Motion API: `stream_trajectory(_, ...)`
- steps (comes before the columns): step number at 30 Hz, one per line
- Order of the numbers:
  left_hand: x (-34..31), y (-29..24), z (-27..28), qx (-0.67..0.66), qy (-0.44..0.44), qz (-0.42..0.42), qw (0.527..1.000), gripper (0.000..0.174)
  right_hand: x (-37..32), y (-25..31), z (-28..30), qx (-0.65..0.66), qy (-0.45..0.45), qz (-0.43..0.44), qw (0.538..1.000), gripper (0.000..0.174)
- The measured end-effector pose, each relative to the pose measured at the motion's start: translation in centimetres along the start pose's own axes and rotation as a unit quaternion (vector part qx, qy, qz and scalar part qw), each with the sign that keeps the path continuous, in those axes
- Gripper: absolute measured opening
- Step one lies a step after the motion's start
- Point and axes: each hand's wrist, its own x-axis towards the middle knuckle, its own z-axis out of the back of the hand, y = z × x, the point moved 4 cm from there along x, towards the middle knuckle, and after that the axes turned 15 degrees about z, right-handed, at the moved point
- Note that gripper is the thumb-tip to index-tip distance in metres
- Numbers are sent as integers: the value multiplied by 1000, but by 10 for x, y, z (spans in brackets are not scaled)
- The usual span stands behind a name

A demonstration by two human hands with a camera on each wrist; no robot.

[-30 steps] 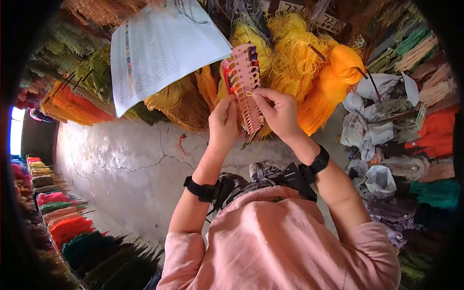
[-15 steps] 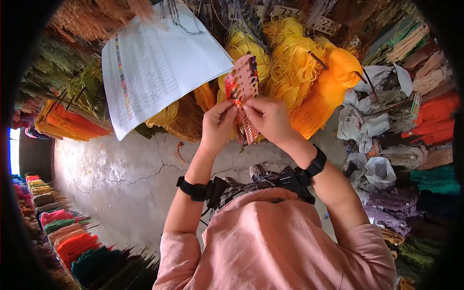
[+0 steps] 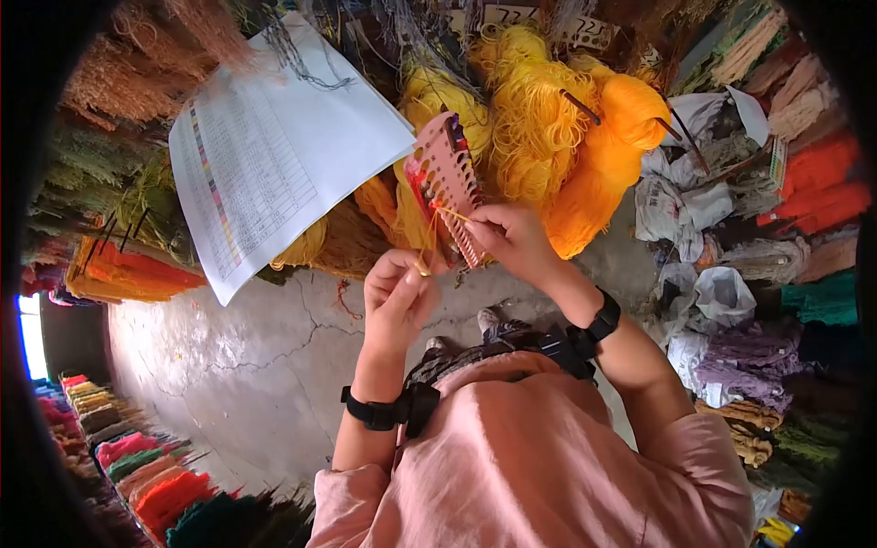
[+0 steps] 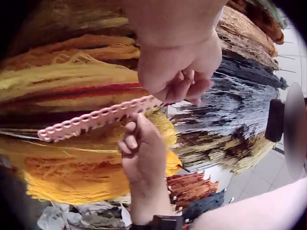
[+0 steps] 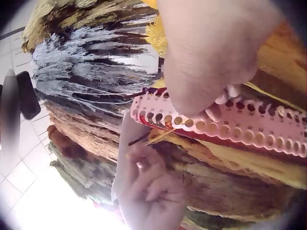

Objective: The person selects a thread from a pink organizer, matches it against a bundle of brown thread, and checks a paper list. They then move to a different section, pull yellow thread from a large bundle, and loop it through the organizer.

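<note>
A pink thread card (image 3: 445,173) with rows of holes along its edges hangs before the yellow yarn, red and dark threads looped at its sides. My left hand (image 3: 399,297) is below and left of the card, thumb and finger pinching a yellow thread (image 5: 160,138) that runs up to a hole in the card's edge. My right hand (image 3: 521,239) is at the card's right side, pinching yellow strand close to the holes. In the right wrist view, the right fingers (image 5: 213,111) overlap the card's face; cannot tell whether they also grip the card.
A white printed sheet (image 3: 274,155) with a colour column hangs at left. Behind the card are yellow skeins (image 3: 539,119) with dark rods (image 3: 581,107) sticking out. White plastic bags (image 3: 681,205) lie at right; coloured yarn bundles (image 3: 174,498) line the lower left above a cracked concrete floor (image 3: 247,356).
My left hand has moved down and left from the card, drawing yellow thread out. The right hand, close to the left half a second ago, is now to the right, with strand between it and the card.
</note>
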Motion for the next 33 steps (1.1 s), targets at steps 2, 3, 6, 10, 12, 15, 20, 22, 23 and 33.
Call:
stream_trajectory(2,-2,-6,-17,-6,99,42,994,7,-9,-3,0,48,-4,-19,999,11)
stream_trajectory(3,3,-7,-17,57,49,-1,997,7,-11,-3,2,45,5,-29,999,11)
stream_trajectory(6,10,-15,-19,192,-50,-128,972,7,-16,2,7,60,14,-56,996,12)
stream_trajectory(10,-7,-16,-25,246,-89,-162,951,8,-22,5,12,66,-25,-37,997,10)
stream_trajectory(12,-17,-16,-24,166,-62,-145,973,8,-24,5,13,56,-43,-24,997,10)
stream_trajectory(15,-15,-19,-23,31,92,-87,991,14,-27,1,15,61,-46,-23,997,9)
stream_trajectory(20,18,-1,-31,230,-44,98,967,31,-27,5,15,74,-15,20,997,6)
stream_trajectory(22,34,2,-38,354,-44,177,917,31,-26,8,17,91,-29,8,995,8)
stream_trajectory(23,34,4,-33,392,-67,166,902,29,-26,8,18,99,-34,0,994,9)
stream_trajectory(33,15,11,5,470,-207,38,857,8,-25,-12,1,151,-7,-45,987,9)
